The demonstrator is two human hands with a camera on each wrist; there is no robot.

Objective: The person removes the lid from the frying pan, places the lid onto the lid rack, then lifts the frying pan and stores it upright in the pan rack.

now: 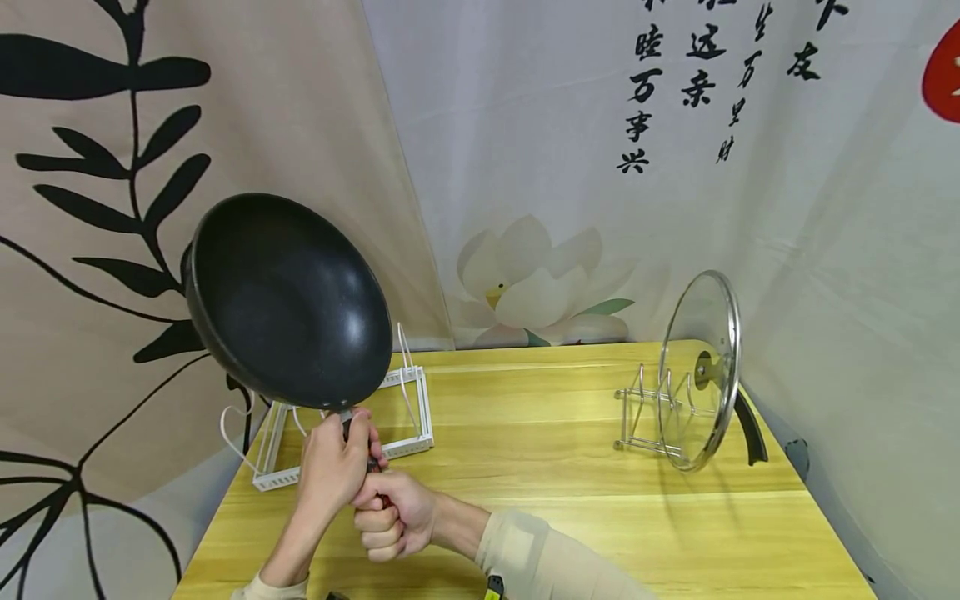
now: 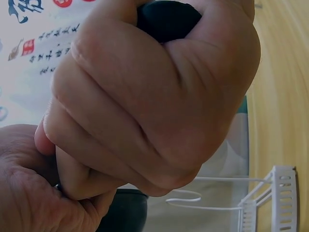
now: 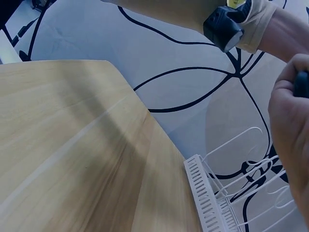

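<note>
A deep black wok [image 1: 292, 308] is raised above the left part of the table, tilted so its inside faces the head view. My left hand [image 1: 335, 458] grips its handle close to the pan. Farther back, my right hand [image 1: 399, 514] holds the same handle in a fist, right against the left hand. Most of the black handle is hidden under both hands. In the left wrist view, the rounded handle end [image 2: 169, 20] shows at the top of the fist, and part of the wok [image 2: 123, 210] appears below.
Behind and below the wok stands a white rack [image 1: 422, 408] with wire dividers. To the right, a glass lid [image 1: 723, 417] with a metal rim and black handle stands upright in a silver wire rack [image 1: 637, 417]. Printed cloth hangs behind the wooden table [image 1: 525, 417].
</note>
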